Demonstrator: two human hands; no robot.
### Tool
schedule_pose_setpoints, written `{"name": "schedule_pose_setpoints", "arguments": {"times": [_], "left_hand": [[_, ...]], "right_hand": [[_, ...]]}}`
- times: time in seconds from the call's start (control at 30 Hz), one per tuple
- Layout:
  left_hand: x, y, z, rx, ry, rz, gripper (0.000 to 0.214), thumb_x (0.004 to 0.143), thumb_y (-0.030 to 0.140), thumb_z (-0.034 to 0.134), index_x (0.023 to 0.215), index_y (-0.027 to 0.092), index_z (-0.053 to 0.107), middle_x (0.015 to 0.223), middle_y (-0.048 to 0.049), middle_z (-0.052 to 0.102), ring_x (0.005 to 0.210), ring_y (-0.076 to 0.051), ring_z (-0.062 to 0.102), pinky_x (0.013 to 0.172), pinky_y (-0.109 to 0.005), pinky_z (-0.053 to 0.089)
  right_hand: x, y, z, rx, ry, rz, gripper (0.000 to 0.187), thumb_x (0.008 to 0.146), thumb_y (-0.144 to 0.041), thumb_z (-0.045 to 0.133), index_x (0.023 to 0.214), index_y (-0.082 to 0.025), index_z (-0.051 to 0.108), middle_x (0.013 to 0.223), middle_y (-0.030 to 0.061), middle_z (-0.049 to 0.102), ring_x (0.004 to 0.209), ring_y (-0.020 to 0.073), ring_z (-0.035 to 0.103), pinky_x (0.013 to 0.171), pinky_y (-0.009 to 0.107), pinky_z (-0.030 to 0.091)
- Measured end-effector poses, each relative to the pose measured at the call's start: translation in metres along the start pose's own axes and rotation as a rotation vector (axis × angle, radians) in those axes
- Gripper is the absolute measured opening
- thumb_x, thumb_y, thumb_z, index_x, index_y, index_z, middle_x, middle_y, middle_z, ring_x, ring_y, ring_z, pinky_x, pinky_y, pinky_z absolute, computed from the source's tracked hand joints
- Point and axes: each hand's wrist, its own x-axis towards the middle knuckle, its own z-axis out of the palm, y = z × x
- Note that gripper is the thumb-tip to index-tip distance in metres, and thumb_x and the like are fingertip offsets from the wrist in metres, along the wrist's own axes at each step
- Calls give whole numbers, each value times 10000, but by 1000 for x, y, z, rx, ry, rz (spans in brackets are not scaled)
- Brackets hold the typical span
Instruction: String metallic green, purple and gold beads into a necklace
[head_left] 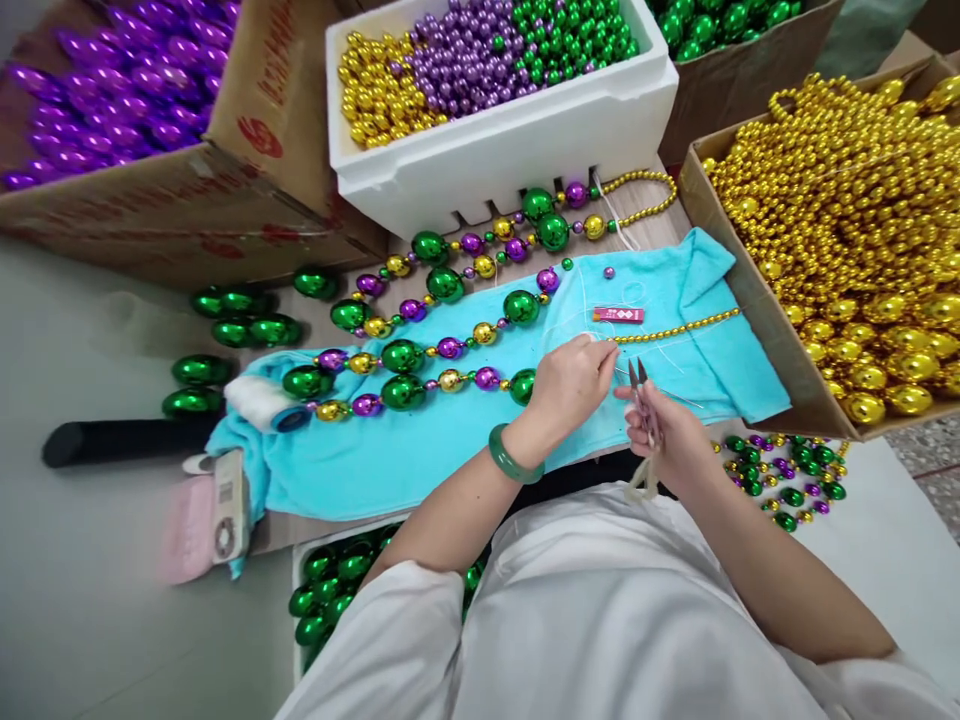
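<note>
While in the right hand, snips lengthwise forward, tips foremost; left hand tight on thread.

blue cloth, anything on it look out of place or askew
A small purple bead lies apart from the strung beads, so it looks stray, though a thread may run through it. The far right corner of the blue cloth is folded over, leaving that edge uneven.

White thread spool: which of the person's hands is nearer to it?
Left. The left hand is to the right of the white thread spool; the right hand, holding the snips, is farther right.
</note>
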Motion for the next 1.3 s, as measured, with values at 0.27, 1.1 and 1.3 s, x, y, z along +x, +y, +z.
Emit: {"name": "schedule_pose_setpoints", "arguments": {"times": [0.27, 1.1, 1.3], "left_hand": [[-10, 3, 3, 13, -24, 25, 294, 970, 290, 449, 957, 185, 723, 819, -77, 684, 769, -174, 639, 677, -279, 453], [-5, -15, 1, -415, 40, -100, 179, 893, 264, 604, 899, 209, 774, 845, -52, 740, 795, -172, 657, 761, -303, 490], [-6, -24, -8, -832, 107, -294, 184, 800, 356, 691, 823, 201, 787, 925, -66, 716, 766, -149, 621, 583, -245, 496]], "right_hand": [[8, -10, 1, 35, 55, -58, 489, 612, -559, 806, 844, -144, 690, 596, -51, 468, 442, 25, 333, 378, 165, 194], [31, -53, -92, -1125, 812, -778, 402, 773, -500, 624, 954, -161, 740, 824, 86, 658, 760, 233, 587, 718, 366, 458], [42, -61, -83, -1441, 737, -1034, 434, 838, -383, 590, 1191, -143, 666, 1245, 195, 630, 1206, 386, 510, 983, 575, 391]]}}
